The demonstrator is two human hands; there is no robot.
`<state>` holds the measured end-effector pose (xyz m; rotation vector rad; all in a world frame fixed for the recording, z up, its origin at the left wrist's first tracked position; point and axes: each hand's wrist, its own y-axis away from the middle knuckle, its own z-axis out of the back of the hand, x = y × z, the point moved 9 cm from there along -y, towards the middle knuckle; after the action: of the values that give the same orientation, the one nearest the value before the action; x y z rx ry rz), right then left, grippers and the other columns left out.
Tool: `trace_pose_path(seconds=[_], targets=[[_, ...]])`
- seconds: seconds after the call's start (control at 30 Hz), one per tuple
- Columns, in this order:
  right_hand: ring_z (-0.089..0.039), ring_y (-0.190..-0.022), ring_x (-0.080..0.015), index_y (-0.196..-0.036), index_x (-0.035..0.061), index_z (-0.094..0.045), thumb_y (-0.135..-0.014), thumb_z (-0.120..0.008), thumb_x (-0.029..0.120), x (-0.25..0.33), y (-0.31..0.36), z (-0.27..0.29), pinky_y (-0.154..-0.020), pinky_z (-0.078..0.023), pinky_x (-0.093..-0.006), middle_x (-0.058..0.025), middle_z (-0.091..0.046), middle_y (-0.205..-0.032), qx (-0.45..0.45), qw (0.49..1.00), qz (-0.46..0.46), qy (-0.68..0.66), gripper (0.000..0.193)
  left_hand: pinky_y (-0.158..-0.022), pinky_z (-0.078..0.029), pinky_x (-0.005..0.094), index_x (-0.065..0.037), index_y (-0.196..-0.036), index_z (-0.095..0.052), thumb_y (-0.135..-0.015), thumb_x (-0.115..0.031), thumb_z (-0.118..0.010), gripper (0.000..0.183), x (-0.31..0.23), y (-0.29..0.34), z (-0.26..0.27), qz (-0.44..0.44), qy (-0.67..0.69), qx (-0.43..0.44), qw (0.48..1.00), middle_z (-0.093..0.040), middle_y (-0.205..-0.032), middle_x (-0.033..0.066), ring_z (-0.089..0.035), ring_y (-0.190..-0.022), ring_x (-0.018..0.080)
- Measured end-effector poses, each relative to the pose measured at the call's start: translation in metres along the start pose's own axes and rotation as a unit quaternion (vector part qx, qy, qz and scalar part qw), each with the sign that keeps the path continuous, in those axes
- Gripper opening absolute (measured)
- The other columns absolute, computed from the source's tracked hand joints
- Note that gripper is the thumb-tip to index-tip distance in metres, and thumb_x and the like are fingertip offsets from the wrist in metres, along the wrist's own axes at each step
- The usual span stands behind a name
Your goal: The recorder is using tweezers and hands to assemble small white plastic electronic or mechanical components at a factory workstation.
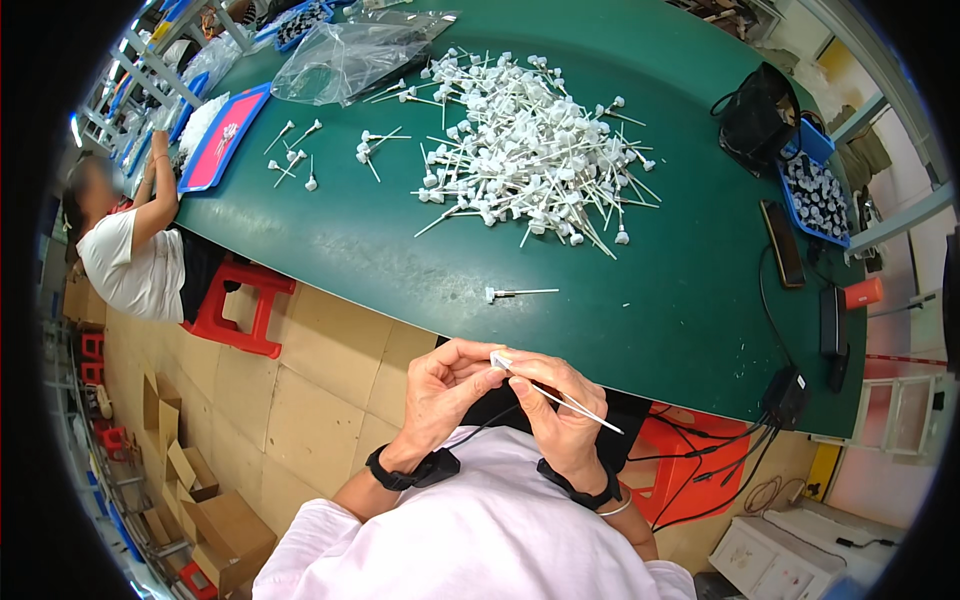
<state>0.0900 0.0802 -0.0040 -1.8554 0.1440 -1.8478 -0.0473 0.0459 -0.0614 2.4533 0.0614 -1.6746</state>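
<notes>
Close in front of my chest, at the table's near edge, both hands are closed on one white plastic pump head (499,361) with a thin white tube (598,418). My left hand (437,395) pinches the head between thumb and fingertips. My right hand (565,412) grips it from the other side, and the tube slants out past the right fingers to the lower right. The fingers partly hide the head. Just beyond my hands, a single pump head with its tube (520,292) lies flat on the green table (350,230). A big heap of similar pump heads (530,150) covers the table's middle.
A few loose pump heads (370,148) lie left of the heap, near a clear plastic bag (345,62). A blue-rimmed tray (215,140) stands by a seated person (135,250). At right are a black bag (758,118), a tray of parts (815,195), a phone (782,243) and cables.
</notes>
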Motion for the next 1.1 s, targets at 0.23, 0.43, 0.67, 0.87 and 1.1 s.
trace_pose_path(seconds=[0.23, 0.43, 0.67, 0.87, 1.1], targets=[[-0.069, -0.093, -0.0253, -0.097, -0.0004, -0.065, -0.082, -0.07, -0.001, 0.0009, 0.0011, 0.0006, -0.081, -0.055, -0.0322, -0.0126, -0.071, -0.098, -0.001, 1.0, 0.005, 0.006, 0.016, -0.088, -0.054, 0.0284, 0.008, -0.112, -0.059, -0.087, 0.003, -0.065, 0.026, 0.0013, 0.0, 0.0002, -0.002, 0.004, -0.001, 1.0, -0.066, -0.108, 0.0154, -0.065, -0.099, 0.0187], [-0.069, -0.093, -0.0255, -0.098, -0.0009, -0.065, -0.082, -0.069, -0.002, -0.0003, 0.0007, 0.0007, -0.08, -0.055, -0.0326, -0.013, -0.071, -0.097, 0.001, 1.0, 0.001, 0.012, 0.016, -0.089, -0.054, 0.029, 0.007, -0.112, -0.059, -0.088, 0.003, -0.064, 0.025, 0.0029, -0.0004, 0.001, -0.006, 0.0, 0.0, 1.0, -0.065, -0.11, 0.0159, -0.065, -0.1, 0.0188], [-0.07, -0.091, -0.0252, -0.097, -0.0012, -0.066, -0.082, -0.069, -0.002, 0.0005, -0.0013, 0.0011, -0.079, -0.056, -0.0318, -0.0133, -0.071, -0.097, 0.013, 1.0, -0.001, 0.023, 0.016, -0.089, -0.054, 0.0293, 0.007, -0.112, -0.059, -0.088, 0.003, -0.064, 0.025, 0.0038, -0.0001, 0.0006, -0.011, -0.003, 0.002, 1.0, -0.066, -0.11, 0.0164, -0.065, -0.1, 0.0192], [-0.07, -0.091, -0.0238, -0.099, -0.0012, -0.067, -0.081, -0.07, -0.003, -0.0033, -0.0017, 0.002, -0.078, -0.056, -0.0305, -0.014, -0.071, -0.098, 0.011, 1.0, -0.014, -0.004, 0.018, -0.088, -0.054, 0.0289, 0.007, -0.112, -0.059, -0.088, 0.003, -0.064, 0.025, 0.0013, -0.0011, 0.0001, -0.011, -0.007, 0.003, 1.0, -0.066, -0.109, 0.0157, -0.065, -0.099, 0.0186], [-0.07, -0.091, -0.0237, -0.099, -0.0014, -0.066, -0.081, -0.07, -0.004, -0.0041, -0.0014, 0.0033, -0.078, -0.056, -0.0304, -0.0141, -0.071, -0.099, 0.011, 1.0, -0.007, -0.005, 0.019, -0.087, -0.054, 0.0281, 0.007, -0.113, -0.059, -0.088, 0.002, -0.064, 0.025, 0.0009, -0.0011, -0.0009, -0.004, -0.011, 0.0, 1.0, -0.067, -0.106, 0.0146, -0.066, -0.098, 0.0181]])
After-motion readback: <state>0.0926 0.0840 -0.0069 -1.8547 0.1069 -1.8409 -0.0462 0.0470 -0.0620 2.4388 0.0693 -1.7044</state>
